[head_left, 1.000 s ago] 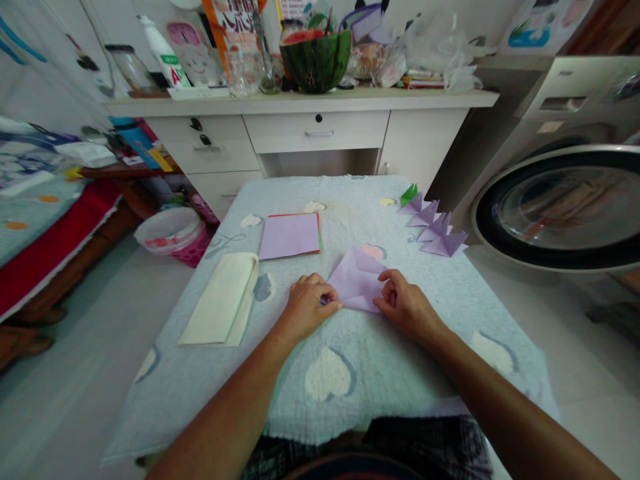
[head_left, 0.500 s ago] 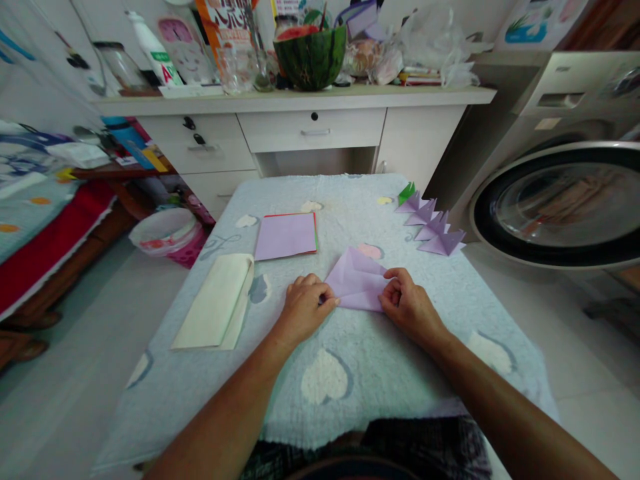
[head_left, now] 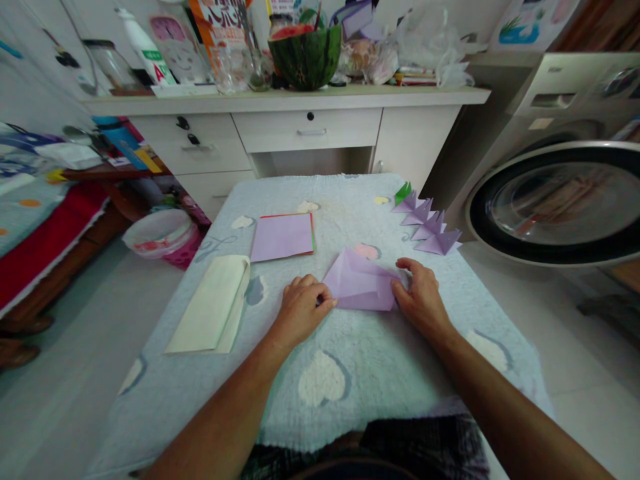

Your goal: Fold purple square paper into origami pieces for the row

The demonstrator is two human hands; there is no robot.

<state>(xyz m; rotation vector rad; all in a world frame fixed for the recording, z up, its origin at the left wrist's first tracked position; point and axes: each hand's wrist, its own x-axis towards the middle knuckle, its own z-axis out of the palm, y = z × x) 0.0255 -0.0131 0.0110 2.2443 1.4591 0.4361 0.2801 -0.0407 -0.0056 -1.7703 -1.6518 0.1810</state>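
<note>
A partly folded sheet of purple origami paper point(head_left: 360, 283) lies on the cloth-covered table in front of me. My left hand point(head_left: 306, 300) pinches its left corner between thumb and curled fingers. At the right edge is my right hand point(head_left: 423, 290), its thumb against the paper and its forefinger curved above, with part of the raised flap between them. Beyond, to the left, rests a stack of square origami paper point(head_left: 283, 237), purple on top, with red and green edges showing. Folded purple pieces point(head_left: 430, 229) and a green one point(head_left: 403, 193) stand in a row at the far right.
A folded pale cloth or paper point(head_left: 210, 307) lies left of my left hand. Behind the table point(head_left: 280, 193) is a white cabinet point(head_left: 305, 130) bearing a cut watermelon point(head_left: 307, 60). A washing machine point(head_left: 550, 167) stands open at right, a pink bin point(head_left: 165, 233) at left.
My right hand has shifted slightly right, and its thumb and forefinger have spread from a pinch. The paper's right flap now reaches further right. My left hand keeps its grip on the corner.
</note>
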